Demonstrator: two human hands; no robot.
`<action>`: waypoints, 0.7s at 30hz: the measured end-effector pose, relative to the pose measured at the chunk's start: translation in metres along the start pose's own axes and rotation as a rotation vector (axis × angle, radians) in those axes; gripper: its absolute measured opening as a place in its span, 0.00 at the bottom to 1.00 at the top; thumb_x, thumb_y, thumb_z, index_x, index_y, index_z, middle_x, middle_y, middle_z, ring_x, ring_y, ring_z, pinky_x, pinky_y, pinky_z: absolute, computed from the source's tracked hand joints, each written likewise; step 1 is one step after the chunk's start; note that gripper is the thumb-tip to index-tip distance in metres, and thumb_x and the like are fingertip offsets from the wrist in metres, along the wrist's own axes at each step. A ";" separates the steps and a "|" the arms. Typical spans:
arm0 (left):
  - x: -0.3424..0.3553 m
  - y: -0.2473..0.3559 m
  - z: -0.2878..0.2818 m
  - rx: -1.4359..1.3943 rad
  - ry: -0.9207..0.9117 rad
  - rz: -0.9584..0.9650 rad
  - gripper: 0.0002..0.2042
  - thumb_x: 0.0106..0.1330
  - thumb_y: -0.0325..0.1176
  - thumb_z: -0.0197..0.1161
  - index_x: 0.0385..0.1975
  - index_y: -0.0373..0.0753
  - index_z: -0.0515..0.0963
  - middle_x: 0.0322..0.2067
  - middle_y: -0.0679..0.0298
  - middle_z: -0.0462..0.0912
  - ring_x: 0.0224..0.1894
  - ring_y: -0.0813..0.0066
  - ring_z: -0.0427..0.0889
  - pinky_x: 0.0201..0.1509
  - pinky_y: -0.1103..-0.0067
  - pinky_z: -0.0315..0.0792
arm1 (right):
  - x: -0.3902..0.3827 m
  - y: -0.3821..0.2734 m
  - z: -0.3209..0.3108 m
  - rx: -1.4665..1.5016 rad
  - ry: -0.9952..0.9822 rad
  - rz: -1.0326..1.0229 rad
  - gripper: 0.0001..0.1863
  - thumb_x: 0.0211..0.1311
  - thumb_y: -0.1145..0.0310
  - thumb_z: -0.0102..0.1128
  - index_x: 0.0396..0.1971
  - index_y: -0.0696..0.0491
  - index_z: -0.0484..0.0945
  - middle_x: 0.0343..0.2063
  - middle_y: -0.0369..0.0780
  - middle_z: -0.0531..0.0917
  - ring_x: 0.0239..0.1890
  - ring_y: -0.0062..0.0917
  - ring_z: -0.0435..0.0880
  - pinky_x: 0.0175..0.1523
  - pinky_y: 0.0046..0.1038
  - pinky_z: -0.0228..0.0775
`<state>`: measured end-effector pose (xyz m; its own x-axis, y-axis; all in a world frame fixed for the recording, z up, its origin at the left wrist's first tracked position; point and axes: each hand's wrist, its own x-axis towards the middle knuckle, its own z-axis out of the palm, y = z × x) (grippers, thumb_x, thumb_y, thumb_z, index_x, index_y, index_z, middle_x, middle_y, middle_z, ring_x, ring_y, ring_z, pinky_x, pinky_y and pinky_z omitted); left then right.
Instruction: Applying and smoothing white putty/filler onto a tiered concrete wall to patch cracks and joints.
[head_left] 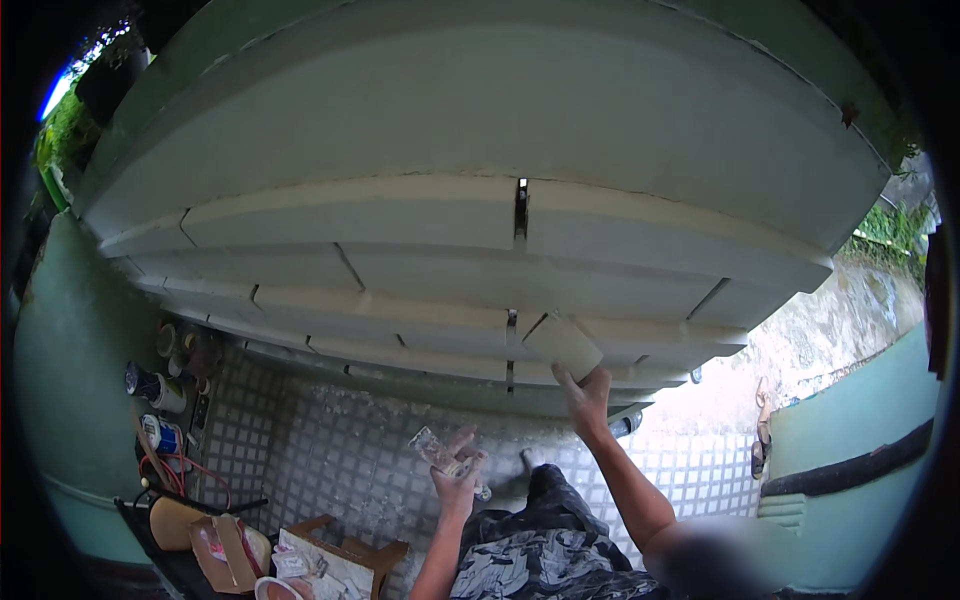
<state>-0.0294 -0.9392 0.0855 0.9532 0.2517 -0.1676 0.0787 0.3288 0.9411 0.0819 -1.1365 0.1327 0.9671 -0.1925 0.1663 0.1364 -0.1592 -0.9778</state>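
My right hand reaches up to the pale panelled wall, its fingers closed on the lower end of a pale flat rectangular plate. The plate's upper edge is at or very near the wall, close to a dark joint between panels; whether it touches I cannot tell. Lower and to the left, my left hand is closed round a flat scraper-like piece smeared with white. Its handle end is hidden in the palm. Whitish residue covers the fingers of the left hand.
Tiled floor with white specks lies below. At the lower left are a chair, a cardboard box, and a white-smeared board. Buckets and cans line the left green wall. A dark pipe runs along the right wall.
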 end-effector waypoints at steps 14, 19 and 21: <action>0.024 0.067 0.015 0.448 -0.221 0.298 0.10 0.60 0.32 0.64 0.37 0.34 0.78 0.26 0.59 0.81 0.18 0.76 0.80 0.22 0.80 0.71 | -0.073 -0.026 0.016 0.806 -0.236 0.523 0.17 0.64 0.66 0.54 0.46 0.62 0.72 0.43 0.41 0.79 0.45 0.21 0.77 0.50 0.24 0.68; 0.021 0.055 0.011 0.423 -0.146 0.243 0.10 0.60 0.31 0.64 0.36 0.31 0.78 0.24 0.62 0.81 0.16 0.82 0.75 0.19 0.82 0.67 | -0.082 -0.023 0.002 0.262 -0.475 0.020 0.20 0.56 0.71 0.63 0.47 0.63 0.72 0.44 0.39 0.78 0.48 0.19 0.73 0.53 0.25 0.64; 0.024 0.048 0.012 0.405 -0.125 0.269 0.08 0.60 0.27 0.63 0.35 0.29 0.77 0.23 0.64 0.81 0.14 0.85 0.71 0.16 0.83 0.66 | -0.080 -0.019 -0.002 0.065 -0.458 -0.102 0.19 0.54 0.71 0.64 0.45 0.62 0.73 0.41 0.40 0.79 0.44 0.24 0.76 0.51 0.26 0.67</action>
<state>0.0005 -0.9287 0.1298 0.9810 0.1598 0.1099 -0.0914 -0.1192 0.9887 0.0019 -1.1203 0.1383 0.9411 0.2705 0.2027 0.2347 -0.0911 -0.9678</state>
